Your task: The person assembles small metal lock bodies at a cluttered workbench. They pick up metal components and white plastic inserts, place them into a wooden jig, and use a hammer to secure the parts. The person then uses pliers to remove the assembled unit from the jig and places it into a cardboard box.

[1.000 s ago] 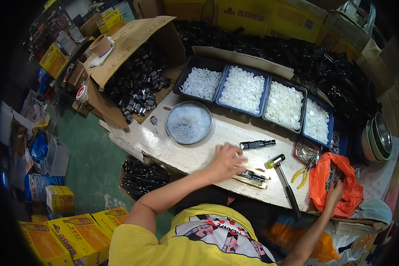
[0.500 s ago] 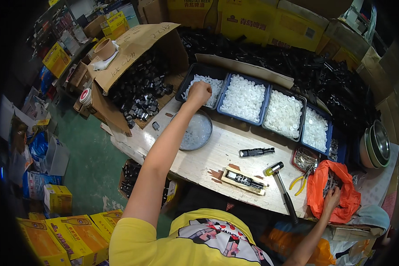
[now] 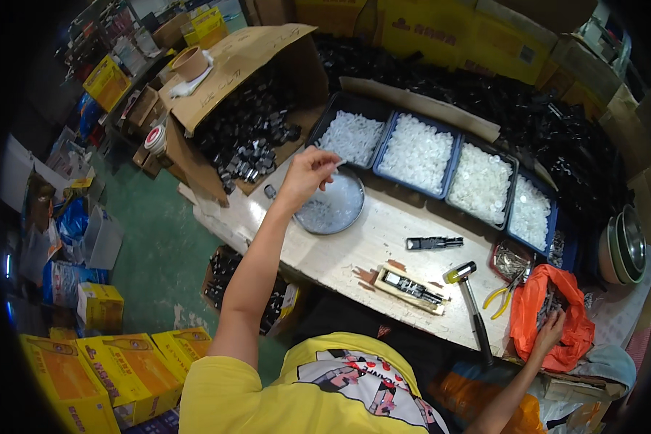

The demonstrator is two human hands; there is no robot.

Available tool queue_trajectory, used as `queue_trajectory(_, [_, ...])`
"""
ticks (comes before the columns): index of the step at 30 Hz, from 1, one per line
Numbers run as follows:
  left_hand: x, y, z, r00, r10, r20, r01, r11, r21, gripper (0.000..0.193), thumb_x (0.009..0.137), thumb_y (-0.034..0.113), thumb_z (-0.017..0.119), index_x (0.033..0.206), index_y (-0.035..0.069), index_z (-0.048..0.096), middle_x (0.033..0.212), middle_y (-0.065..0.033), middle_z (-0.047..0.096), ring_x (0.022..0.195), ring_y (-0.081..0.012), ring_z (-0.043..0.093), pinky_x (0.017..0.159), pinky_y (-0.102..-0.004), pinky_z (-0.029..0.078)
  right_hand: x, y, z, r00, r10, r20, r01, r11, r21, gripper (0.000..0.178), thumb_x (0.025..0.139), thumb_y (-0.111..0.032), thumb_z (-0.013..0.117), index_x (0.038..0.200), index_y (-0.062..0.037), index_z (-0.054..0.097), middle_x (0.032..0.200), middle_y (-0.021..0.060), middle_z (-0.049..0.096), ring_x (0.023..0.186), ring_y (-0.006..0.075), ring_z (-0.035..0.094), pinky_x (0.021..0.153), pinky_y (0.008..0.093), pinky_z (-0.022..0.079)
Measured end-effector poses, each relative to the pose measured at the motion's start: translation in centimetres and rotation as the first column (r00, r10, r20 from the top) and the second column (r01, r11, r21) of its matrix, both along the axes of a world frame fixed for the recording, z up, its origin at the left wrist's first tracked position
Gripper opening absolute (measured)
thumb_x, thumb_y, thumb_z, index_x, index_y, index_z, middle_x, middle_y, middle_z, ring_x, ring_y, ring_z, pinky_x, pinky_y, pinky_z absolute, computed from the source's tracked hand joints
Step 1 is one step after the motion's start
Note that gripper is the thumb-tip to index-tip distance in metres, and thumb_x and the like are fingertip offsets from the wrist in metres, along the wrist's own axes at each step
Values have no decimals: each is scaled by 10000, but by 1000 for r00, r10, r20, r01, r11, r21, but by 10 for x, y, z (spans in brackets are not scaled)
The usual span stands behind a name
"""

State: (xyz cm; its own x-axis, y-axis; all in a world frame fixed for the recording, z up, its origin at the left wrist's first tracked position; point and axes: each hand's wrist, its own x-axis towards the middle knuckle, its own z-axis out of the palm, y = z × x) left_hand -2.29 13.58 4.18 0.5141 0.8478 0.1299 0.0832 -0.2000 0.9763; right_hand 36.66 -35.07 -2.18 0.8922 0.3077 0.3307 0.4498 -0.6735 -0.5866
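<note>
"Where is the small white piece (image 3: 341, 163) held?"
"It is pinched at the tip of the left grip (image 3: 309, 176), over the round dish (image 3: 333, 232) on the table (image 3: 318, 259); white-filled trays (image 3: 406, 186) are set just beyond."
"And the right grip (image 3: 550, 334)?"
"It is sunk in the orange bag (image 3: 526, 304); whether anything is grasped there cannot be told."

A small, crowded assembly workshop. A worn white workbench (image 3: 383, 224) stretches between the left hand (image 3: 309, 176) and the right hand (image 3: 550, 331); just beyond the left one begins a row of plastic trays (image 3: 409, 186) full of small white parts. Left of that hand, a cardboard box (image 3: 194, 166) spills black components (image 3: 249, 160). Beside the right hand lie a mallet (image 3: 476, 318) and yellow-handled pliers (image 3: 495, 294). Well past both hands, black parts (image 3: 571, 145) are heaped; yellow cartons (image 3: 116, 369) and green floor (image 3: 159, 239) show leftward.
</note>
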Motion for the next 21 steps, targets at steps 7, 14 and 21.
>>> queue_trajectory(7, [-56,-46,-25,888,229,-398,7,859,512,112,695,-10,628,807,-2,640,757,-125,577,692,-262,581,615,-338,460,2,1,-3,982,57,178,-39,994,-104,307,912,-253,473,1046,13,551,940,190,612,813,308,598,689,357,456])
queue_trajectory(14, [-35,-38,-43,857,256,-447,73,798,598,58,675,-17,611,729,5,612,734,-148,567,719,-335,571,644,-401,460,-15,10,11,997,-12,73,15,999,-37,292,904,-203,494,1049,43,557,949,197,616,811,278,608,703,340,466])
queue_trajectory(21, [-48,-28,-47,850,326,-414,-14,799,601,80,672,-33,597,739,4,617,747,-153,575,719,-336,572,645,-398,462,-41,25,31,996,75,56,-86,972,217,310,914,-217,490,1092,30,550,923,133,624,784,173,577,693,294,449])
